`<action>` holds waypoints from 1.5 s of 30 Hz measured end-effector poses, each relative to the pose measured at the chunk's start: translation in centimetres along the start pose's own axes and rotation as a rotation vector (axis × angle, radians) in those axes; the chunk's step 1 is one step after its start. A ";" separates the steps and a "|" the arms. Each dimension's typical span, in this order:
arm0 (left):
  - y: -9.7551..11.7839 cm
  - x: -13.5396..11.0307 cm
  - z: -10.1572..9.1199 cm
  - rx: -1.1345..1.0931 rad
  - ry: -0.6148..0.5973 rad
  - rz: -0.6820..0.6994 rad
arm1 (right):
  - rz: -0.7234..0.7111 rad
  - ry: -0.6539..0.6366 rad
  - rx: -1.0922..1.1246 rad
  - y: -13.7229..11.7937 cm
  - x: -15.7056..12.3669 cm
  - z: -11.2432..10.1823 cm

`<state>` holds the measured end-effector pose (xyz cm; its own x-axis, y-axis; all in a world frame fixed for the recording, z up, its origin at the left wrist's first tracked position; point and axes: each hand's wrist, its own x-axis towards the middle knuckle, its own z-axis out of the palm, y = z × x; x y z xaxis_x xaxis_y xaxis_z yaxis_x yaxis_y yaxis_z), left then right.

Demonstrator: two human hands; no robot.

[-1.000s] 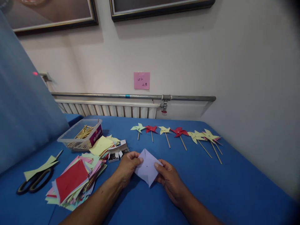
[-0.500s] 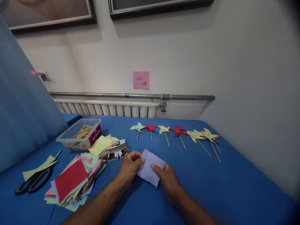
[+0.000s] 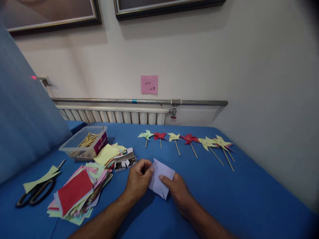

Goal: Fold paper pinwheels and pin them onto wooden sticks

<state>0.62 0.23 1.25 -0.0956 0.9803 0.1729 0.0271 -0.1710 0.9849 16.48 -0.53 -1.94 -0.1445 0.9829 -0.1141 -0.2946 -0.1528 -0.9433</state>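
Between my two hands is a square of purple paper [image 3: 159,179], held just above the blue table, with slits running in from its corners. My left hand [image 3: 138,177] pinches its left edge between thumb and curled fingers. On the right side, my right hand [image 3: 178,191] grips the sheet, thumb on top and fingers hidden underneath. Just beyond my left hand stands a small open box [image 3: 124,162] of dark metal pins, too small to make out clearly.
Several finished pinwheels, among them a red one [image 3: 189,138], lie in a row along the back. To the left are a paper stack [image 3: 74,192], scissors [image 3: 37,192] under pale green paper, and a clear tub [image 3: 84,141] of wooden sticks. A radiator [image 3: 124,117] runs behind the table [image 3: 224,205].
My left hand has shifted slightly along the left edge of the purple paper, its fingers more curled. My right hand keeps its grip, and the view has moved slightly.
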 end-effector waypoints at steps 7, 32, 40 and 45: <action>0.3 0.0 -0.8 0.209 -0.032 0.235 | -0.004 0.024 0.024 -0.5 -0.4 0.3; -0.9 0.1 -1.9 1.080 -0.229 1.013 | 0.058 0.009 0.109 -1.2 -0.6 0.4; -0.3 0.1 -1.9 1.211 -0.221 1.128 | 0.050 -0.031 0.132 -1.4 -0.7 0.4; -0.2 0.0 -1.9 1.245 -0.215 1.171 | 0.036 -0.036 0.113 -1.3 -0.6 0.4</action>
<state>-1.24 0.07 1.09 0.6581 0.4119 0.6302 0.6841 -0.6766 -0.2722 16.57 -0.95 -0.49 -0.1900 0.9725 -0.1345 -0.3927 -0.2008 -0.8975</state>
